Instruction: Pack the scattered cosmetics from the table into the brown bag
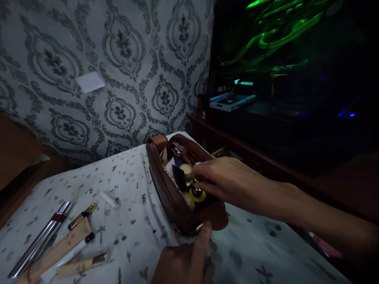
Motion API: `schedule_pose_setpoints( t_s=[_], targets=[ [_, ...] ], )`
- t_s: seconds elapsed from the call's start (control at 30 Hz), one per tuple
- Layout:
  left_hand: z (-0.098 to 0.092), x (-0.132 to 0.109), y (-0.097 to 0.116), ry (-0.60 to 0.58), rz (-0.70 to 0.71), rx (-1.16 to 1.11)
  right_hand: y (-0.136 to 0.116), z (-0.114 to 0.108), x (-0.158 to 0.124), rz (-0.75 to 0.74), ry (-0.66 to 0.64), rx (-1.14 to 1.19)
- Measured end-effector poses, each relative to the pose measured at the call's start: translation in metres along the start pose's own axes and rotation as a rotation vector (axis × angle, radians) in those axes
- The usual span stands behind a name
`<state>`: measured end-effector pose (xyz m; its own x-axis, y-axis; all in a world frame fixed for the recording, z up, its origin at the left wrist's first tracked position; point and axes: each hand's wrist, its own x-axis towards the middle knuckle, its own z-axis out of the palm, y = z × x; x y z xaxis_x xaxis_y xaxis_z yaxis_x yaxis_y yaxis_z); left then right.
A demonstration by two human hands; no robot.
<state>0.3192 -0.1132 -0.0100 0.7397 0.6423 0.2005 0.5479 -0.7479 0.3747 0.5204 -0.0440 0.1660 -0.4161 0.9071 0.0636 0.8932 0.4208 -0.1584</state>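
A brown cosmetic bag (pixel 161 189) lies unzipped on the patterned cloth, packed with small items. My right hand (pixel 217 177) reaches into it from the right, fingers bent together among the contents. What they pinch, if anything, is hidden. Just below the fingertips is a yellow ring-shaped item (pixel 197 195), and beside them sits a round cream-coloured lid (pixel 186 170). A flat black case (pixel 179 177) stands near the bag's left side. My left hand (pixel 185 258) is at the bag's near end, index finger stretched out against the zipper end, other fingers curled and partly out of view.
On the cloth (pixel 124 177) at the left lie a silver tube (pixel 40 238) with a red band, a beige tube (pixel 59 246), a small gold-and-dark tube (pixel 82 217), a white capped stick (pixel 109 200) and other cosmetics. Behind are a patterned wall (pixel 133 59) and a dark glass-fronted computer case (pixel 281 79).
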Motion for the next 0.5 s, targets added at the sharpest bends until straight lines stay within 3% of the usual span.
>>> schedule_pose_setpoints(
  t_s=[0.13, 0.2, 0.3, 0.4, 0.5],
  targets=[
    [-0.006, 0.004, 0.002, 0.073, 0.050, 0.024, 0.000, -0.009, 0.000, 0.018, 0.040, 0.032],
    [-0.020, 0.003, 0.003, 0.133, 0.074, 0.046, 0.004, -0.015, -0.001, 0.015, 0.123, 0.046],
    [-0.065, 0.004, 0.005, 0.260, 0.088, 0.099, 0.009, -0.027, -0.003, 0.016, 0.247, 0.073],
    [-0.123, 0.021, 0.006, 0.494, 0.140, 0.257, 0.011, -0.039, 0.000, 0.029, 0.341, 0.107],
    [-0.165, 0.051, 0.001, 0.508, 0.086, 0.414, 0.013, -0.048, 0.012, 0.040, 0.409, 0.124]
  ],
)
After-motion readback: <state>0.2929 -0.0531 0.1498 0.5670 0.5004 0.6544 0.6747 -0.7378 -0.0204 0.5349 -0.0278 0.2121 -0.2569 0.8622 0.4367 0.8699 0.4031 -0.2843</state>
